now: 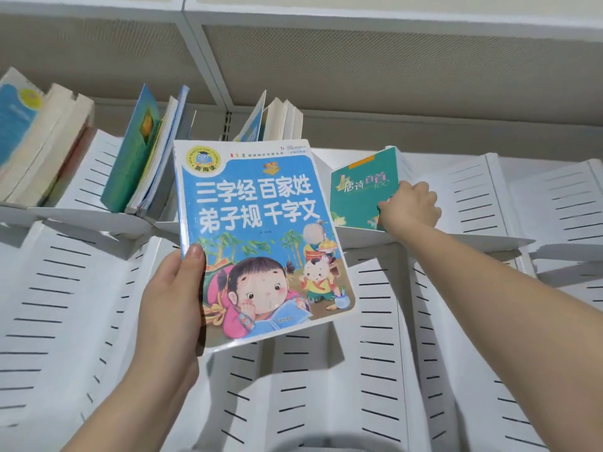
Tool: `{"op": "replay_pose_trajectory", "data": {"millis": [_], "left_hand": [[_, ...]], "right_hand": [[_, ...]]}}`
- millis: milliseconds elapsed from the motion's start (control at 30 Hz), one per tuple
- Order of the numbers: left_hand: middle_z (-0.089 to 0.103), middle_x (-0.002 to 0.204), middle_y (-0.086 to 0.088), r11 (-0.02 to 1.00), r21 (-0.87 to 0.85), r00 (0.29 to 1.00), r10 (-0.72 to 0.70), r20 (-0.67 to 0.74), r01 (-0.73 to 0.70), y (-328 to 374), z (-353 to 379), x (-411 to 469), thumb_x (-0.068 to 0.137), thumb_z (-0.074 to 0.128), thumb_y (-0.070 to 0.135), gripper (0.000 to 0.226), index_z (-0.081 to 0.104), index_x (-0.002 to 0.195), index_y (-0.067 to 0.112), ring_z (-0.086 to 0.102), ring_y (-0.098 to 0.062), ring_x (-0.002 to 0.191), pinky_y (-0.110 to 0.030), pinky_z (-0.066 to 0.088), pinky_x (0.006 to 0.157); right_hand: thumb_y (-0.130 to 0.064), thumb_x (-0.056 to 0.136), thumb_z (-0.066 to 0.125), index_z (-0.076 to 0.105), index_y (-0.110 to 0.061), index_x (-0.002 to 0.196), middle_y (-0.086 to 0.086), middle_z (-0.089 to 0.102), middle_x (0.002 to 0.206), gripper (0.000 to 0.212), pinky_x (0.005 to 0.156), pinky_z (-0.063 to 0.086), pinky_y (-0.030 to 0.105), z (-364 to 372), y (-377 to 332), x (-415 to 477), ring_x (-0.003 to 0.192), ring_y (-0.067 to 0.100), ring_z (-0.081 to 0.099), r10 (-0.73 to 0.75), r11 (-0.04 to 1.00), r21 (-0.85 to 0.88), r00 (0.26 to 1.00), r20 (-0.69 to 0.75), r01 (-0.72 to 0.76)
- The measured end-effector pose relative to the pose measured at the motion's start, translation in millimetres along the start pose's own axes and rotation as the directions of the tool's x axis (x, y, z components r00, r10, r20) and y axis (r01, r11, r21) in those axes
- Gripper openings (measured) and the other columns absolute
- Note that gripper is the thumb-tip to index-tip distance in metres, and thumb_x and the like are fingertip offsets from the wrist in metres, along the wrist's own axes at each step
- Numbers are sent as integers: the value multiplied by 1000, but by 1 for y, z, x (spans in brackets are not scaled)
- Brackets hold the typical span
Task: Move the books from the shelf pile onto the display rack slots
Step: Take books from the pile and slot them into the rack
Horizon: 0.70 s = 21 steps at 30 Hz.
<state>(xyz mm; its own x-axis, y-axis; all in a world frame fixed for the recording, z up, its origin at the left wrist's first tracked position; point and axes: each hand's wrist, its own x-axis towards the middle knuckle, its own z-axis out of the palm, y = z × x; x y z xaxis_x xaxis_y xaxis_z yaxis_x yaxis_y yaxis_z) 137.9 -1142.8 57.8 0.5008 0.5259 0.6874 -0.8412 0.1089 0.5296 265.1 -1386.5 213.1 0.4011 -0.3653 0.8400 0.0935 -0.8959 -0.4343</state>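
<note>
Blue book point(257, 236) tilted aloft; green book point(360, 194) stands upright.

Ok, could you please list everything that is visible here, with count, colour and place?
blue book: one, blue cartoon cover, centre, before the rack
green book: one, green, upper slot right of centre
other books: three groups, teal, blue, white, upper slots left and centre; count unclear
rack: one, white, slitted panels, whole view
mesh panels: two, beige, top
left hand: one, grips the blue book's lower left edge
right hand: one, grips the green book's lower right corner
</note>
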Motion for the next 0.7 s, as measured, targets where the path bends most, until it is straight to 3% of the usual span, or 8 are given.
{"op": "replay_pose_trajectory", "data": {"millis": [133, 233, 333, 433, 500, 567, 633, 700], "left_hand": [[59, 53, 11, 999, -26, 1000, -19, 4, 19, -2, -1, 0, 94, 49, 34, 33, 53, 64, 23, 54, -16, 57, -32, 39, 62], [62, 55, 12, 999, -26, 999, -33, 18, 33, -3, 3, -1, 94, 48, 34, 29, 54, 69, 22, 58, -8, 50, -25, 44, 54], [66, 65, 9, 997, -52, 997, -50, 55, 53, 0, 9, -3, 95, 46, 33, 27, 59, 74, 24, 61, -7, 52, -19, 49, 46], [68, 70, 10, 996, -77, 996, -35, 86, 41, -1, 17, -2, 96, 45, 33, 26, 61, 77, 24, 63, -8, 59, -21, 51, 54], [71, 69, 13, 993, -108, 993, -37, 114, 49, 1, 27, -2, 96, 45, 32, 25, 63, 80, 25, 65, -4, 60, -20, 51, 57], [72, 72, 13, 990, -125, 986, -51, 160, 72, 2, 39, -1, 96, 46, 33, 25, 65, 82, 25, 67, -6, 65, -21, 54, 61], [73, 85, 9, 987, -114, 974, -88, 208, 113, 1, 50, 7, 94, 47, 37, 24, 67, 85, 26, 68, -12, 79, -31, 56, 75], [70, 89, 10, 992, -46, 955, -104, 276, 121, 4, 60, 13, 85, 51, 47, 22, 65, 87, 30, 64, -15, 85, -36, 51, 87]], "right_hand": [[-41, 92, 49, 36, -16, 137, 12, 36, 138, 54, 98, 32, 42, -23, -4, -9, 127, 31, 34, 36, 996, 85, 997, 64, -41], [-45, 93, 47, 25, -20, 147, 7, 39, 138, 64, 102, 37, 40, -58, -14, -46, 125, 26, 41, -78, 830, 547, 993, -84, 112], [-55, 88, 51, 26, -26, 146, -4, 50, 117, 69, 89, 41, 31, -87, -15, -112, 108, 16, 51, -341, 762, 621, 928, 147, 182], [-50, 85, 59, 51, -27, 117, -16, 63, 81, 40, 63, 44, 18, -90, -2, -147, 68, 0, 56, -462, 736, 675, 761, 456, 43], [-36, 89, 61, 57, -25, 85, -18, 55, 52, 12, 48, 36, 11, -80, 6, -147, 46, -4, 47, -476, 666, 742, 721, 504, -79], [-23, 89, 64, 64, -21, 82, -16, 66, 60, 7, 57, 44, 12, -75, 10, -143, 55, -2, 58, -422, 567, 807, 782, 458, -167], [-14, 85, 68, 70, -14, 94, 1, 75, 90, 10, 79, 54, 28, -71, 13, -138, 80, 13, 69, -344, 433, 876, 860, 378, -211], [-15, 81, 70, 71, -14, 93, 7, 74, 96, 12, 85, 54, 37, -70, 15, -131, 89, 23, 70, -245, 408, 895, 923, 298, -181]]}}
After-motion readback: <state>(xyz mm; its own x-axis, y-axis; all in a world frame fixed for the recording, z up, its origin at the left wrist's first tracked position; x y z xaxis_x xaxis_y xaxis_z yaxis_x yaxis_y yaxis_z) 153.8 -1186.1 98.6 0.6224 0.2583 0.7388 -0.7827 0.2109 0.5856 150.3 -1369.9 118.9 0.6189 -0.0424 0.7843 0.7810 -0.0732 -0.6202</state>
